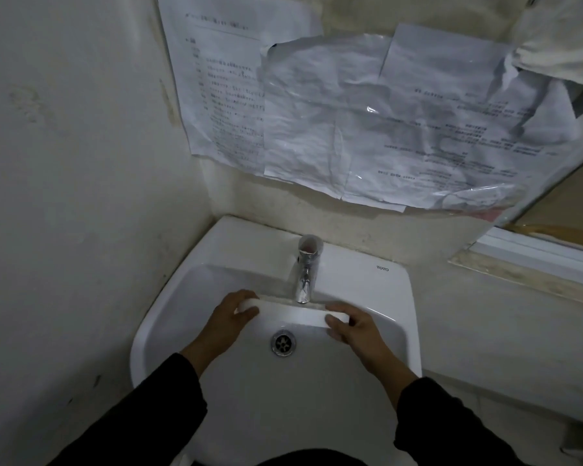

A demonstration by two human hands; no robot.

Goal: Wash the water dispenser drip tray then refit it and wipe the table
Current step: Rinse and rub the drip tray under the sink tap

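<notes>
Long white plastic drip tray (292,314) held level over the white ceramic wash basin (360,280), directly under the spout of the chrome tap (305,270), which stands at 12 o'clock from the metal drain (283,343). Left hand (229,317) grips the tray's left end, fingers (248,311) curled over its near edge. Right hand (354,327) grips the right end, fingers pressed together along the near edge. Tray spans most of the bowl's width; open basin at 6 o'clock. Wall close at 9 o'clock. Crumpled printed papers (367,122) on the wall at 12 o'clock.
</notes>
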